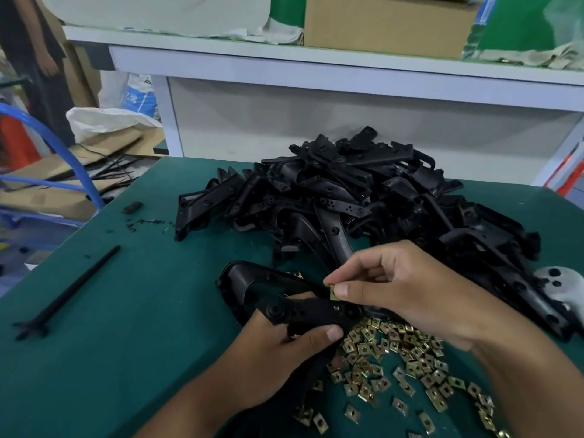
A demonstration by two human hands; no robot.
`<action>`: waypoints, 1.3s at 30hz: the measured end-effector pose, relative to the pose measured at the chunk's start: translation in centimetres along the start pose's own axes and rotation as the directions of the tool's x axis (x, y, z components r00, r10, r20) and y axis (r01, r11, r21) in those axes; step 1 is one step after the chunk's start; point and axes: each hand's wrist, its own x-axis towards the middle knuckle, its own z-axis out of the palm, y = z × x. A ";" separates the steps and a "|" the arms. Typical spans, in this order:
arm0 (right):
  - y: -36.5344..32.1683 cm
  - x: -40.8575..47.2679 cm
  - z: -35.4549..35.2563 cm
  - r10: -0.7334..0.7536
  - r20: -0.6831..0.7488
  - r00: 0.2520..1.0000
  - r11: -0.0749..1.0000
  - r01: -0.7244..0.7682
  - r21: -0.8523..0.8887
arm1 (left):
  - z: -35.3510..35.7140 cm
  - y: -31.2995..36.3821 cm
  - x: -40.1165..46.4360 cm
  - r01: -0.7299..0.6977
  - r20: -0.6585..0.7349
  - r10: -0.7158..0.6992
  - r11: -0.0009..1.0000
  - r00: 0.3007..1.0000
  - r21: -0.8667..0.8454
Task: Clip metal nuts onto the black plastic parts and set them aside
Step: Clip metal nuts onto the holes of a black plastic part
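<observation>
My left hand (278, 352) grips a black plastic part (303, 312) just above the green table, thumb on its near edge. My right hand (407, 289) pinches a small brass-coloured metal nut (333, 293) between thumb and forefinger, right at the upper edge of that part. Many loose metal nuts (404, 358) lie scattered on the table below and to the right of my hands. A big heap of black plastic parts (347, 191) fills the far middle of the table. One black part (249, 279) lies flat just beyond my left hand.
A thin black rod (68, 292) lies on the left of the green table (120, 343). A small black scrap (132, 207) and bits sit near the far left edge. A white shelf (316, 67) with a cardboard box stands behind. A grey metal piece (554, 286) lies at right.
</observation>
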 end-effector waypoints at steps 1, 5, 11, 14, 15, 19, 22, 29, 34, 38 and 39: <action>0.0 -0.1 0.0 0.009 0.003 1.000 1.000 -0.009 -0.001 | 0.0 -0.1 0.0 -0.006 0.007 0.006 1.000 1.000 0.008; -0.1 -0.1 -0.3 0.013 0.021 1.000 1.000 -0.013 -0.003 | 0.1 -0.3 0.1 -0.050 -0.025 0.049 0.998 0.998 -0.044; 0.2 -0.4 0.1 0.007 -0.037 0.999 0.999 -0.009 -0.046 | -0.2 -0.4 0.4 -0.082 -0.042 0.080 0.994 0.996 -0.065; 0.7 -1.2 0.8 -0.050 -0.110 0.993 0.995 0.040 -0.095 | -0.6 -0.1 0.4 -0.035 -0.015 0.033 0.991 0.999 -0.126; 0.9 -1.4 1.2 -0.059 -0.121 0.991 0.995 0.049 -0.085 | -0.7 0.0 0.4 -0.019 -0.007 0.018 0.989 1.000 -0.145; 2.1 -2.2 2.2 -0.035 -0.090 0.995 0.998 0.031 -0.049 | -0.7 -0.4 0.3 -0.003 0.021 0.006 0.990 1.000 -0.141; 3.1 -2.3 2.5 -0.051 -0.083 0.995 0.999 0.051 -0.006 | -0.7 -0.3 0.4 0.019 0.034 -0.014 0.988 0.999 -0.152; 6.6 -1.7 1.9 -0.023 -0.221 0.975 0.934 0.100 0.343 | -0.7 -0.6 0.3 0.092 -0.026 -0.091 0.994 0.996 0.052; 8.9 -0.6 2.2 -0.132 -0.105 0.986 0.933 0.088 -0.349 | 1.9 -0.4 0.0 0.037 0.261 -0.039 0.999 0.964 0.014; 9.2 0.2 3.0 -0.286 0.001 0.958 0.729 0.218 -0.649 | 2.4 -0.8 0.0 0.055 0.274 -0.060 0.998 0.960 0.026; 9.1 0.0 2.9 -0.278 -0.019 0.960 0.750 0.205 -0.629 | 2.1 -0.6 0.0 0.062 0.246 -0.067 0.998 0.967 0.026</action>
